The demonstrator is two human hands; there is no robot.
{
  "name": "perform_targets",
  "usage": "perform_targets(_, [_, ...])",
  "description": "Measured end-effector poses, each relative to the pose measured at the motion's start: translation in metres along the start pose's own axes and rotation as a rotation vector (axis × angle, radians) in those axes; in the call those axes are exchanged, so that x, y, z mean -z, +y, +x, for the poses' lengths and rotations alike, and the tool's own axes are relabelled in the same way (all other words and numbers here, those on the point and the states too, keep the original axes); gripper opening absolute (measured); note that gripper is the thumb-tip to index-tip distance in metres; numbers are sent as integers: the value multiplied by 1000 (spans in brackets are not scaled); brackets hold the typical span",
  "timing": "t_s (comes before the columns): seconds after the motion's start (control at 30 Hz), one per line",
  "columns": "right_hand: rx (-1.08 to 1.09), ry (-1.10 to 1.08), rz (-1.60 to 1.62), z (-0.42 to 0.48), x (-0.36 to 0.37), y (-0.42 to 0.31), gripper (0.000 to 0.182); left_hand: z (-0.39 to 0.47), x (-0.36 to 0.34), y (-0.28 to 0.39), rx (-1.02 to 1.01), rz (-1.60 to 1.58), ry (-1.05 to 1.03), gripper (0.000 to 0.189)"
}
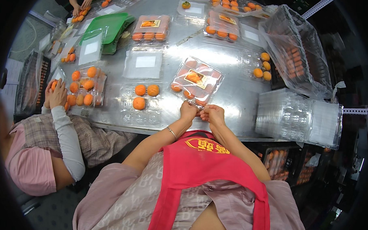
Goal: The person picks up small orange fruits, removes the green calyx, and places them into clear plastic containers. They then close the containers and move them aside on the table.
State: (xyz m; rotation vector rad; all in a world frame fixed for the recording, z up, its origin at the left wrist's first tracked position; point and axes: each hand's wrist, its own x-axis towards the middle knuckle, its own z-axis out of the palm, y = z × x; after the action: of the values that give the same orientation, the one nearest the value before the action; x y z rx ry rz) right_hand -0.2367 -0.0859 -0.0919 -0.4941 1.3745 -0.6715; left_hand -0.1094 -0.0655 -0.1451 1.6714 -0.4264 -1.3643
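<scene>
A clear plastic clamshell box of persimmons, with a printed label on its lid, lies slightly turned on the metal table before me. My left hand pinches the near edge of this box at its left part. Close beside it, my right hand has its fingertips on the same edge. The box's lid lies over the fruit. To the left stands an open clamshell tray with three persimmons in its cups, and its lid with a white pad is folded back.
A stack of empty clamshells stands at the right, below a plastic-lined crate. Filled boxes and a green tray lie farther back. A co-worker's hands hold fruit at the left; other people's hands show at the far edge.
</scene>
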Motion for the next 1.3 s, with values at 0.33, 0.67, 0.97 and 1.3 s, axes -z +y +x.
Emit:
perform_targets(0.33, [-125, -122, 93, -12, 14, -10, 14, -8, 21, 18, 21, -235, -137, 33])
perform_targets(0.67, [-75, -114, -79, -10, -10, 0, 22, 12, 46, 20, -87, -308, 55, 26])
perform_targets(0.97, [-95, -320, 111, -33, -18, -68, 15, 18, 47, 22, -64, -268, 117, 25])
perform_targets(1.3, [169, -229, 247, 14, 10, -205, 55, -1, 47, 32, 138, -305, 26, 26])
